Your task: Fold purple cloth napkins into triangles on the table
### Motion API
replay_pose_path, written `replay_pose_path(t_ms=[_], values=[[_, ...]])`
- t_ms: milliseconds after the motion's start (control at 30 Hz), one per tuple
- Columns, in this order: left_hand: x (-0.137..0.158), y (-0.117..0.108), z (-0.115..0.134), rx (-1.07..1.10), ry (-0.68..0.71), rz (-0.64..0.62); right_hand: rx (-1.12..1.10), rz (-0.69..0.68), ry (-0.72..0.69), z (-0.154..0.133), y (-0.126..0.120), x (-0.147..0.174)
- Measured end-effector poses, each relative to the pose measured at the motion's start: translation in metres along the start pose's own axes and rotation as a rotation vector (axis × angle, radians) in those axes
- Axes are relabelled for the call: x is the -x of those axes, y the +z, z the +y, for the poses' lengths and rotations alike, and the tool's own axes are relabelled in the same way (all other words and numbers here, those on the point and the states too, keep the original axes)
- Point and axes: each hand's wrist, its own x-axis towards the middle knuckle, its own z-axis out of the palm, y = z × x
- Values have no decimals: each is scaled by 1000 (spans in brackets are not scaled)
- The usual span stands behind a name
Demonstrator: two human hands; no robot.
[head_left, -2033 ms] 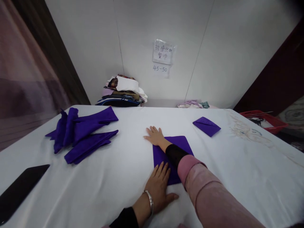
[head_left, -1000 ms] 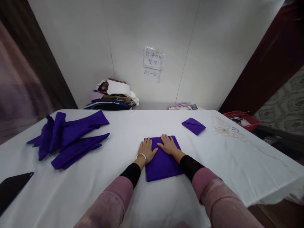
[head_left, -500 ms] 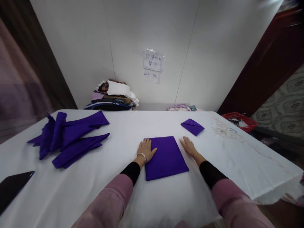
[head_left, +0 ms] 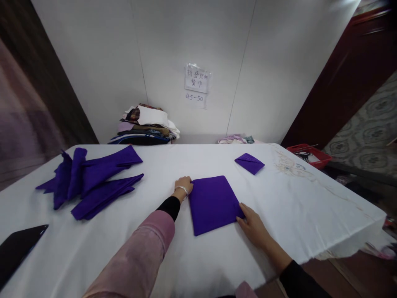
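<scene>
A purple cloth napkin (head_left: 212, 203), folded into a flat square, lies on the white tablecloth (head_left: 161, 260) in front of me. My left hand (head_left: 184, 185) is at its far left corner with the fingers curled in at the edge. My right hand (head_left: 250, 221) pinches the near right corner between thumb and fingers. Farther back on the right lies a smaller folded purple napkin (head_left: 249, 164), diamond-shaped with a diagonal flap. A loose heap of purple napkins (head_left: 96, 176) sits on the left of the table.
A dark flat device (head_left: 21, 248) rests at the left front edge. Behind the table is a stack of folded clothes (head_left: 145, 126), with more cloth (head_left: 234, 139) to its right. A red basket (head_left: 322, 160) stands past the right edge. A handwritten sign (head_left: 196, 80) hangs on the wall.
My left hand has slid from lying flat on the napkin to its far left corner. My right hand has come down from beside the far right corner to grip the near right corner.
</scene>
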Motion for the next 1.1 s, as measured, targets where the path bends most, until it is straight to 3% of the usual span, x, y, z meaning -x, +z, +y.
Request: replay_pose_path(t_ms=[100,233,367,467,600,700,767,833,900,1000,1100], values=[[6,-5,-17,37,-40,-10,35,-17,-17,-3,4,-5],[32,-20,-64,69,-157,30,48,-88,-53,-13,5,-26],[88,-32,-115,84,-324,34,8,-71,-130,-44,7,-55],[143,-32,-132,165,-404,2,-54,-70,-264,-90,13,-62],[197,-31,-131,229,-367,-43,-133,-213,-519,-171,29,-45],[207,-34,-121,94,-290,124,-135,-260,-640,-217,44,-31],[201,-33,-112,17,-160,259,-124,-265,-650,-234,55,-29],[190,-27,-103,-26,-30,297,-106,-264,-626,-240,66,-30],[180,-16,-95,-65,33,245,-73,-256,-585,-239,75,-32],[172,2,-92,-122,33,125,3,-240,-541,-228,83,-35],[170,12,-94,-144,17,86,72,-260,-482,-210,83,-35]])
